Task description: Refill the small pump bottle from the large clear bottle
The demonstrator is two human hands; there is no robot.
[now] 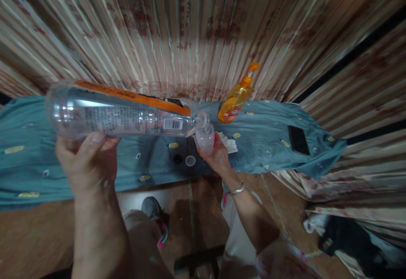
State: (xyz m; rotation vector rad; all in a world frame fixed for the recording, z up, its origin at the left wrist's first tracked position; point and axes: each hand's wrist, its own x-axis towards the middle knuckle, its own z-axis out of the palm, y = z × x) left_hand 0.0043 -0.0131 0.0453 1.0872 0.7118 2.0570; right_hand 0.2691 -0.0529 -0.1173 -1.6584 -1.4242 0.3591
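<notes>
The left hand [87, 160] wraps its fingers around the fat end of a big clear bottle [120, 112], which lies on its side in the air. The right hand [217, 156] squeezes a small clear bottle [205, 137] right under the big bottle's mouth. Just below that hand, a small round cap [190, 160] sits on the blue cloth [263, 143], and an orange pump bottle [236, 97] stands just past it.

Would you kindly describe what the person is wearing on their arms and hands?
Both forearms are bare, with no sleeves in view and no gloves. The right wrist carries a thin silver bangle. The left hand and right hand show no rings that I can make out.
</notes>
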